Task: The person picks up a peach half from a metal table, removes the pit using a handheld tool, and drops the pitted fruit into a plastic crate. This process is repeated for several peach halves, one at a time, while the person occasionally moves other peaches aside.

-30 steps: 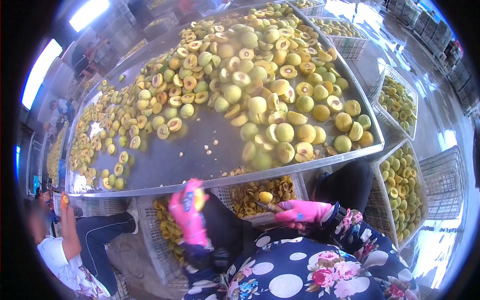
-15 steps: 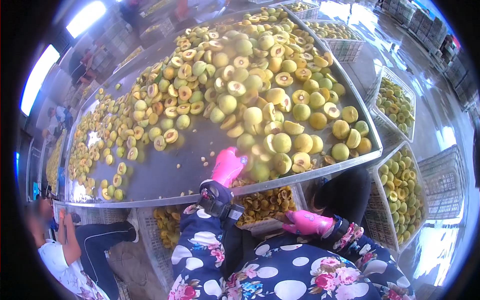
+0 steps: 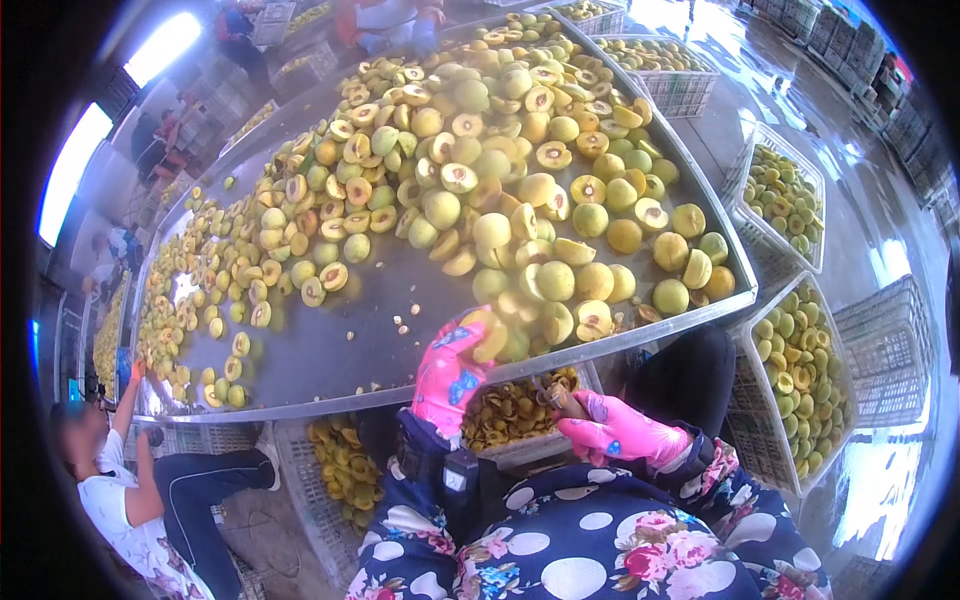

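Observation:
In a pink glove with blue butterfly marks, my left hand (image 3: pixel 450 378) is closed on a peach half (image 3: pixel 489 336) at the near edge of the metal table (image 3: pixel 350 350). Yellow-green peaches (image 3: pixel 540 270), many cut in half with stones showing, are heaped just beyond it. My right hand (image 3: pixel 625 432), also in a pink glove, is closed on a short tool with a brownish handle (image 3: pixel 568 402); its metal-looking tip is too small to make out. Below both hands, under the table edge, a crate (image 3: pixel 530 452) holds cut peach pieces (image 3: pixel 510 410).
Crates of peaches (image 3: pixel 800 380) stand on the wet floor at the right, beside a grey crate (image 3: pixel 880 350). Another crate of peach pieces (image 3: pixel 345 465) is by my left leg. A co-worker (image 3: pixel 140 490) sits at the left; another person (image 3: pixel 390 25) is across the table.
My left hand has drawn back slightly and now grips a peach half. My right hand has turned, bringing its tool into view. The co-worker at the left has reached an arm to the table.

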A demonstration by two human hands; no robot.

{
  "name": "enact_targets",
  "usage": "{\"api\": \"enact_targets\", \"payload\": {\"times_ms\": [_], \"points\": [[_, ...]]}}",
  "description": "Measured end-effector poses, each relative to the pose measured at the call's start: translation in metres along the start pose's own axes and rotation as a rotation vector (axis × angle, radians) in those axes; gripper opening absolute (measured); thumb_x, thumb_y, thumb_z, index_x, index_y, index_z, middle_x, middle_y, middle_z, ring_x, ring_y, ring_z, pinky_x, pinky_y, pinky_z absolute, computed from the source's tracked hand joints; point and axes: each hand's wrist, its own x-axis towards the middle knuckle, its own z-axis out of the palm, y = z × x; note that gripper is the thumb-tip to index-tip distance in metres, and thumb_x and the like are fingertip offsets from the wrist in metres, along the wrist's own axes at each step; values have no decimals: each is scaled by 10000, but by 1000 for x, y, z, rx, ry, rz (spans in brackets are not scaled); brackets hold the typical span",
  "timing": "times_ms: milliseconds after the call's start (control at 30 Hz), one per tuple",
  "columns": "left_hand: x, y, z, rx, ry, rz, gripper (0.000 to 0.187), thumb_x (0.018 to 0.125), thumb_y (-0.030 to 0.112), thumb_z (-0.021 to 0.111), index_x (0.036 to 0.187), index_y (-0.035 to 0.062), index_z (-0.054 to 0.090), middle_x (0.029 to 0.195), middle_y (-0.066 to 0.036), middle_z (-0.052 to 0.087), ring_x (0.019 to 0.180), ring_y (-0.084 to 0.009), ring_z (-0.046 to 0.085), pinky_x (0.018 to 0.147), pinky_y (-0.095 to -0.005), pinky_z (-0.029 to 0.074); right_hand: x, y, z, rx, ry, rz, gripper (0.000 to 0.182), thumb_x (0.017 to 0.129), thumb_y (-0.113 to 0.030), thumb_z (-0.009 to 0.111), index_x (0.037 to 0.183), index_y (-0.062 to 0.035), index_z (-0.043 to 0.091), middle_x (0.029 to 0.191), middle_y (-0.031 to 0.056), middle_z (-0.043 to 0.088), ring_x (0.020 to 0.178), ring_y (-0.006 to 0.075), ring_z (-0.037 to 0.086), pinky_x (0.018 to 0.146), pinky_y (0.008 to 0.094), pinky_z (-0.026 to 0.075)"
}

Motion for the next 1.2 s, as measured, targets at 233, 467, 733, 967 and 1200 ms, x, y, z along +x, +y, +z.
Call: {"api": "enact_targets", "payload": {"times_ms": [233,467,733,967,1200], "points": [[-42,-11,31,-545,40,-111,418,862,324,521,1182,54,520,1136,-176,534,1043,-346,512,877,-506,443,0,-17,16,-49,34,-38,258,913,-243,528,1080,-54,474,712,1,534,560,60,507,502,200,421],[-50,-26,33,-220,-20,52,454,942,368,355,1178,11,507,1096,-181,563,932,-325,563,786,-449,492,-8,-27,24,-78,30,-72,275,925,-258,507,1075,-31,471,701,6,527,550,62,493,510,208,417],[-59,-39,45,16,29,141,427,960,326,351,1154,-28,491,1049,-167,587,894,-267,595,740,-379,531,-4,-26,35,-165,62,-82,218,938,-237,474,1024,-36,464,671,3,510,528,66,480,478,217,401],[-61,-45,58,36,135,173,379,948,319,398,1096,-7,522,982,-151,587,803,-238,581,679,-344,524,4,-4,39,-327,155,-341,230,942,-223,449,971,3,472,621,40,520,507,140,506,486,294,418],[-55,-49,51,148,194,144,289,919,235,499,997,-34,568,868,-154,630,667,-196,606,560,-308,530,8,-2,27,-822,191,-379,249,888,-200,511,962,29,448,606,178,543,544,327,583,480,400,434]]}}
